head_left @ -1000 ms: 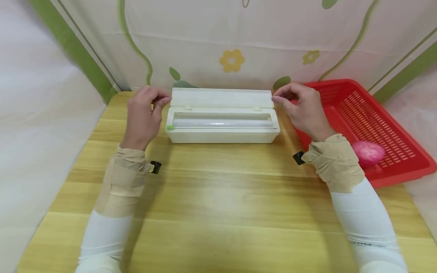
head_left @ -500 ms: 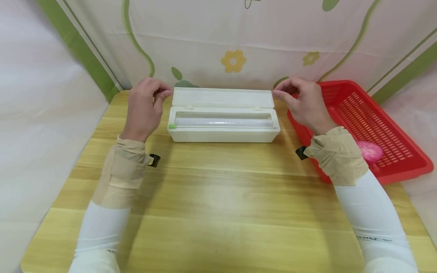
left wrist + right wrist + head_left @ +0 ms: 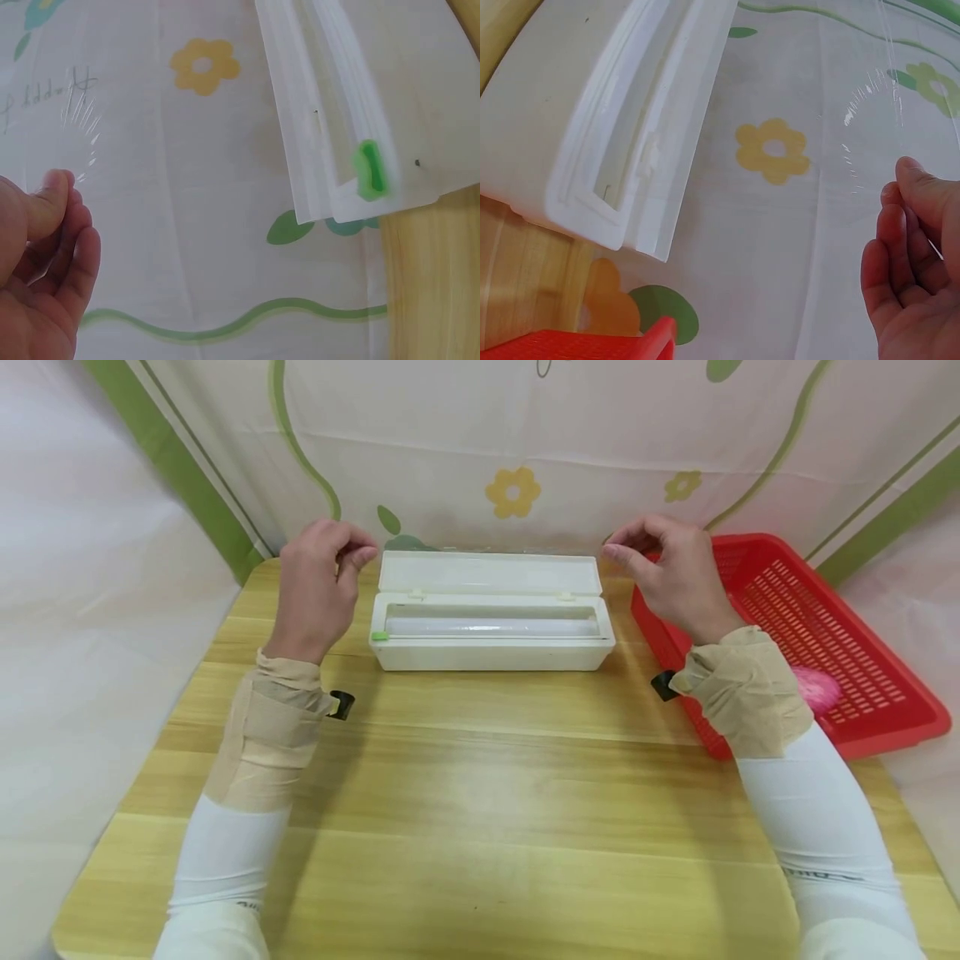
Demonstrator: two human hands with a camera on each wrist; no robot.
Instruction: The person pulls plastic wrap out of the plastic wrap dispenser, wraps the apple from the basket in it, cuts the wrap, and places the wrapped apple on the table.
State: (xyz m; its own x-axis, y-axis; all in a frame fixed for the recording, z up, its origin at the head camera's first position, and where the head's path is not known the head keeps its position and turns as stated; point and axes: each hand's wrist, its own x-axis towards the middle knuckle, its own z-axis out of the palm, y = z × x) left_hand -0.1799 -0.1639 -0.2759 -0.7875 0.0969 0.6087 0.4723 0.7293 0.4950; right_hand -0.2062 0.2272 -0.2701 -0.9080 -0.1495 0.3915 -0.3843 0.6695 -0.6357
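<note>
A white cling film dispenser [image 3: 491, 658] lies on the table with its lid [image 3: 491, 574] tipped back. Inside is a roll of clear film [image 3: 491, 627], and a small green slider [image 3: 380, 636] sits at the left end. My left hand [image 3: 315, 589] is raised beside the lid's left end; thumb and fingers pinch clear cling film [image 3: 84, 142], whose creases shine in the left wrist view. Off the lid's right end, my right hand [image 3: 678, 577] pinches the film too, with fine wrinkles near its fingertips in the right wrist view. The sheet's full outline is too transparent to make out.
A red plastic basket [image 3: 862, 643] stands on the right of the wooden table [image 3: 480, 827], under my right forearm. It holds a pink roundish thing [image 3: 817, 689], partly hidden by that arm. A patterned curtain [image 3: 442, 435] hangs behind the table.
Both hands have risen a little, from level with the lid's ends to just above its back edge, still pinching. The dispenser stays in place; the head view has shifted slightly.
</note>
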